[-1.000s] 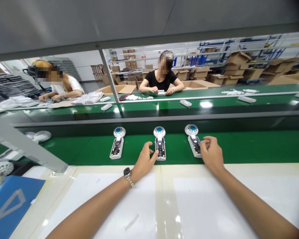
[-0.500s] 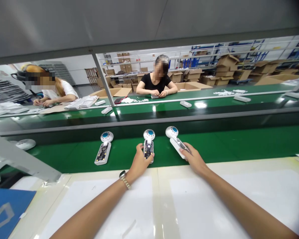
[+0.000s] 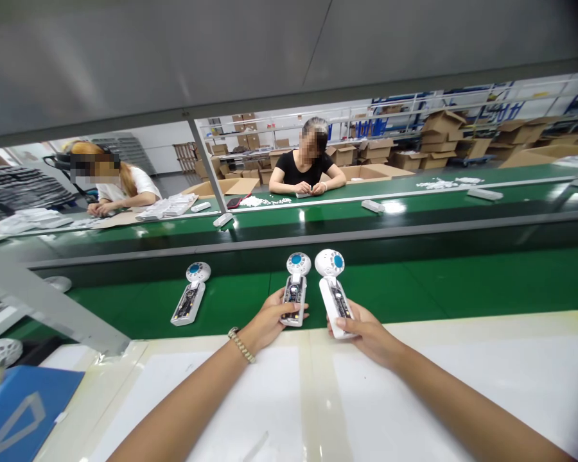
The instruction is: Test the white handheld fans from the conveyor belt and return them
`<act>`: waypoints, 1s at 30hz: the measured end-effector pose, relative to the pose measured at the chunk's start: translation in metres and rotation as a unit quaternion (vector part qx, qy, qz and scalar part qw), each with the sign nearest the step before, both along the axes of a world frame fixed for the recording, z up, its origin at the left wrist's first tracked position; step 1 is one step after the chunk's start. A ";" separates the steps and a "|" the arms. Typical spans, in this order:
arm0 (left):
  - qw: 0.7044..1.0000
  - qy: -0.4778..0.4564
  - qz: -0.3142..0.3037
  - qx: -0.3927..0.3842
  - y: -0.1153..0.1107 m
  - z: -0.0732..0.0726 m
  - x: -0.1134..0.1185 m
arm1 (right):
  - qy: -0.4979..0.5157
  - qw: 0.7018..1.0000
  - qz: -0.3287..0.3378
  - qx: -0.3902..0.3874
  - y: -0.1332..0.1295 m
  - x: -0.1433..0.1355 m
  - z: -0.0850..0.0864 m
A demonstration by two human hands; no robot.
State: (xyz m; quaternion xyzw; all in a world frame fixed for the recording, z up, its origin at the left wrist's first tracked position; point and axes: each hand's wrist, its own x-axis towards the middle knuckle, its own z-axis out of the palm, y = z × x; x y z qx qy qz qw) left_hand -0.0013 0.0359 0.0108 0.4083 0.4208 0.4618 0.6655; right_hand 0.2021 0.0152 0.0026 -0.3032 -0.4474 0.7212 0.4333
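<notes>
My left hand is closed around a white handheld device, its thumb across the front. The device has a round head with a blue centre, and its body is uncovered, showing a dark circuit board. Close beside it, my right hand grips a second white device of the same kind, tilted slightly, with the thumb over its lower end. Both stand with heads pointing away from me. A third such device lies on the green belt to the left, touched by neither hand.
A white-topped bench lies under my forearms. At left are a slanted metal post and a blue box. Beyond a metal rail, two co-workers sit at another green belt holding white parts. A grey panel hangs overhead.
My right hand has brought its device left and nearer to me, turning it more upright beside the other. My left hand has wrapped further around its device. The view has shifted slightly.
</notes>
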 end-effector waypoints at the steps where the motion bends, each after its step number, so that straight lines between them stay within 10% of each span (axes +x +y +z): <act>1: 0.999 -0.027 -0.032 -0.004 -0.003 0.002 0.002 | -0.009 1.000 -0.016 0.001 -0.001 -0.002 -0.001; 6: 0.996 -0.032 -0.077 -0.044 -0.010 0.003 0.006 | -0.075 0.990 -0.115 -0.005 -0.007 -0.013 -0.003; 30: 0.996 -0.070 -0.054 -0.014 -0.017 -0.008 0.021 | 0.013 0.995 -0.056 -0.085 -0.003 -0.007 0.005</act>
